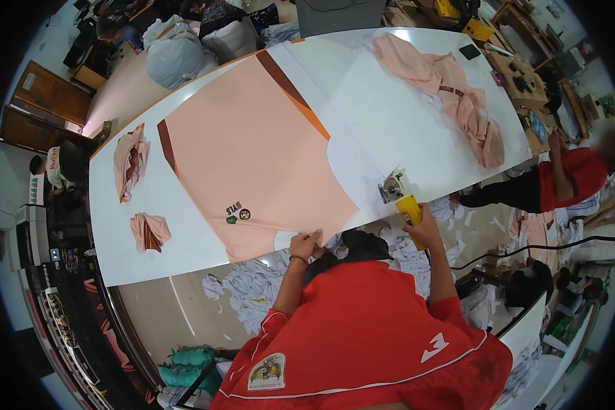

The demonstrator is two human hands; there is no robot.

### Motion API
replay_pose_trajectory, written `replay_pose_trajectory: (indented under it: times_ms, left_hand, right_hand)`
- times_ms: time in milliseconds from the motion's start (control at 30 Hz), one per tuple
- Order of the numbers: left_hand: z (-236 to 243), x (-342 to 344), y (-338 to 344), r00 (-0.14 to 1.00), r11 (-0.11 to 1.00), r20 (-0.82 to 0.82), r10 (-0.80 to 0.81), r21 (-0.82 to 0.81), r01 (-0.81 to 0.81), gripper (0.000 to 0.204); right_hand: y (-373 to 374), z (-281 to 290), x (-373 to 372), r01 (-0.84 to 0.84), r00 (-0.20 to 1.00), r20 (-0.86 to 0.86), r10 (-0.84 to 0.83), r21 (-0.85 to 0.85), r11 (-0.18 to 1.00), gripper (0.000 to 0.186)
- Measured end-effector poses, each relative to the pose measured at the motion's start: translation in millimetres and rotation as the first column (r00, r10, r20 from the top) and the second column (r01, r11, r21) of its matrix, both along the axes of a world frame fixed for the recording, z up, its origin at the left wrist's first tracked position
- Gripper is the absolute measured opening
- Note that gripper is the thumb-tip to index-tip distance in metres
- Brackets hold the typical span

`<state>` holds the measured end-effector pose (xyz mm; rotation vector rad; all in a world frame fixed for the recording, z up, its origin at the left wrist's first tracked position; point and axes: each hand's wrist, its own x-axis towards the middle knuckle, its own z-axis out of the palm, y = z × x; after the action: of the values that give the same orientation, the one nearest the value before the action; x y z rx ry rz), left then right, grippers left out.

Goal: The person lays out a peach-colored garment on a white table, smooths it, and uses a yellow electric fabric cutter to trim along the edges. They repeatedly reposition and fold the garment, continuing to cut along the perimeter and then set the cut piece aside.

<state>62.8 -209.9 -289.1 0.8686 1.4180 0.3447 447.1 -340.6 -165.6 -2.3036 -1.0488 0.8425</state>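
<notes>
A peach jersey panel (253,143) with brown and orange side strips lies spread over the white table, small printed badges near its front edge. At that edge my left hand (306,244) is closed, fingers pinching the panel's border beside a white curved cut-out. My right hand (425,231) is wrapped round the yellow handle of an electric rotary fabric cutter (408,208). Its metal head and round blade sit at the table's front edge, to the right of the panel and apart from it. Whether the blade is turning cannot be made out.
Crumpled peach cloth pieces (451,89) lie at the table's (362,89) far right, with smaller bundles (130,160) at left. A black cord (526,250) runs off right. White scraps (253,287) cover the floor. A co-worker in red (574,178) is at right.
</notes>
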Motion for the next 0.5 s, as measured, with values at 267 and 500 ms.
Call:
replay_pose_trajectory:
  times_ms: [267, 500]
  left_hand:
    - [55.0, -35.5, 10.2, 0.975, 0.902, -0.193, -0.111, 0.392, 0.180, 0.026]
    - [61.1, -123.1, 34.4, 0.704, 0.373, -0.676, 0.218, 0.724, 0.580, 0.049]
  right_hand:
    - [-37.0, 26.5, -62.9, 0.102, 0.994, -0.035, -0.100, 0.039, 0.994, 0.069]
    - [-66.1, 27.0, -102.1, -0.049, 0.984, 0.167, 0.054, -0.034, 0.998, 0.071]
